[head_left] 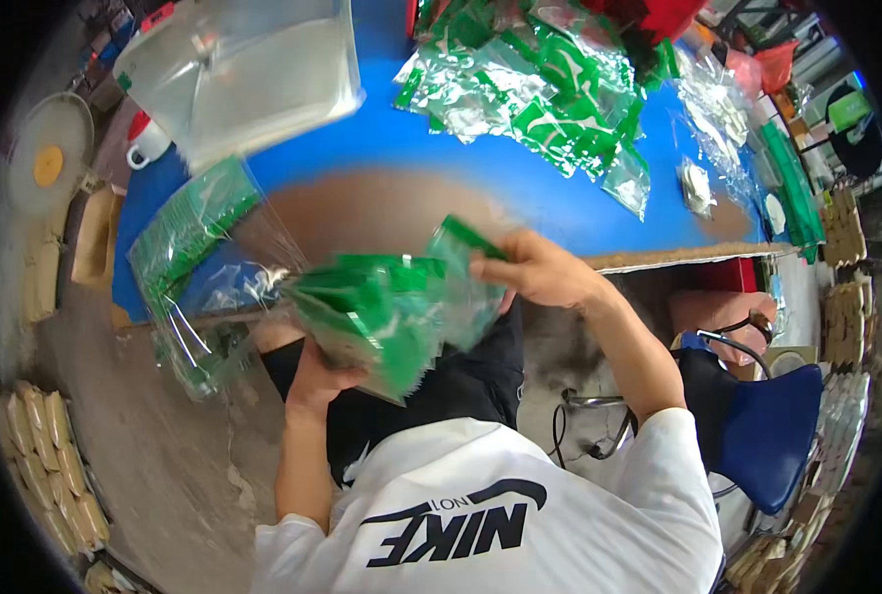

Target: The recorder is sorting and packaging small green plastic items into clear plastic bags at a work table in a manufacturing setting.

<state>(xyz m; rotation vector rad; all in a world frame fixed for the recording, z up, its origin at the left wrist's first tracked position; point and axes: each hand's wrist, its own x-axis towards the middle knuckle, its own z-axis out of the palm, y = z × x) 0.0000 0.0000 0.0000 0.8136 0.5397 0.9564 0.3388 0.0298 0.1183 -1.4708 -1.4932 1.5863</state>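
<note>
My left hand (324, 378) is closed around the lower edge of a bunch of green and clear plastic packets (381, 307), held above my lap. Between the thumb and fingers of my right hand (540, 267) is one green and clear packet (468, 287), lifted at the right side of that bunch. Motion blurs the packets, so whether this one still touches the others is unclear. A clear bag with a row of green packets (195, 223) lies at the table's left edge, partly hanging over it.
A large pile of green and silver packets (550, 84) covers the far middle of the blue table (381, 148). At the back left stand a translucent plastic bin (253, 79) and a white mug (148, 144). A blue chair (773, 436) is at the right, with stacked packs (54, 455) at far left.
</note>
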